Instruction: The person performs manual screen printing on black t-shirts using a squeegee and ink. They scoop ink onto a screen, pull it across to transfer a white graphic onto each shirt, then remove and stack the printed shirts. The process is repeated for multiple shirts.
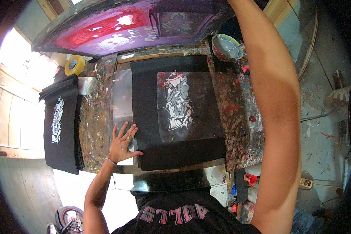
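Observation:
My left hand (123, 145) lies flat with fingers spread, its thumb and fingertips touching the left edge of a black sheet (175, 154), which looks like fabric. Over the middle of that sheet is a see-through film (206, 105) with a white and grey figure design. Beneath the sheet's left side a smooth shiny board (121, 97) shows. At the top a screen-printing frame (140, 33) stands tilted up, its mesh stained red and purple. My right forearm (279, 97) reaches up past the frame's right end, and the hand is beyond the picture's edge.
Left of the board, a stack of black sheets (62, 156) carries a white print on top. A yellow tape roll (75, 65) sits behind it. A tub of pale ink (227, 47) stands by the frame's right end. The worktable (95, 128) is paint-splattered.

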